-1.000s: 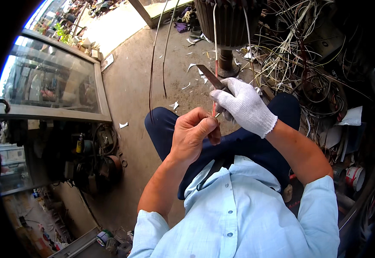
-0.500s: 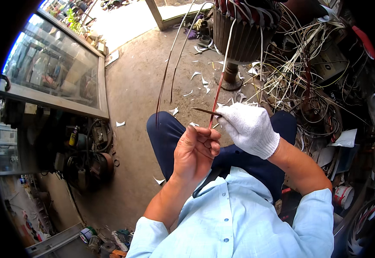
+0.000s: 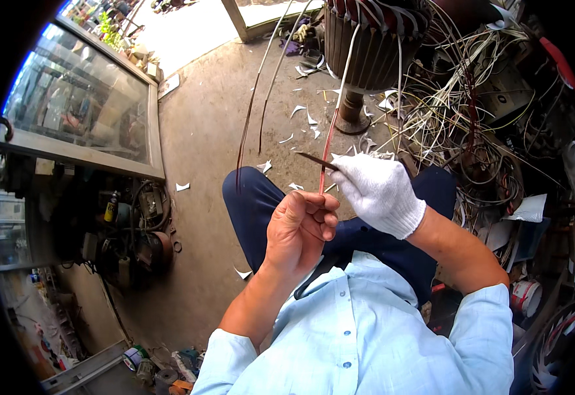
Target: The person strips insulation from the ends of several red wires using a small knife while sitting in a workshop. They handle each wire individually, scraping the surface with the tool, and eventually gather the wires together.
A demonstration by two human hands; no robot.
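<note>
My bare left hand [image 3: 301, 227] is closed, pinching the lower end of a reddish copper wire lead [image 3: 330, 135] between thumb and fingers. The lead's upper part wears a white sleeve and runs up to a wound motor core [image 3: 360, 56], a ribbed dark cylinder on a short post. My right hand [image 3: 381, 195], in a white knit glove, is closed around a thin dark knife [image 3: 312, 158]. Its blade points left and crosses the lead just above my left fingers. Two more leads hang free from sleeves on the left; the nearer [image 3: 244, 135] reaches down over my left knee.
Tangled pale wires [image 3: 455, 92] heap up at the right, with a white bucket [image 3: 526, 298] lower down. White scraps [image 3: 299, 110] litter the concrete floor. A glass-paned door [image 3: 86, 99] and machine parts [image 3: 149, 247] stand at the left.
The knife has tilted slightly, its tip now a little higher, while staying across the lead. My left hand keeps its pinch, and the whole view has shifted slightly.
</note>
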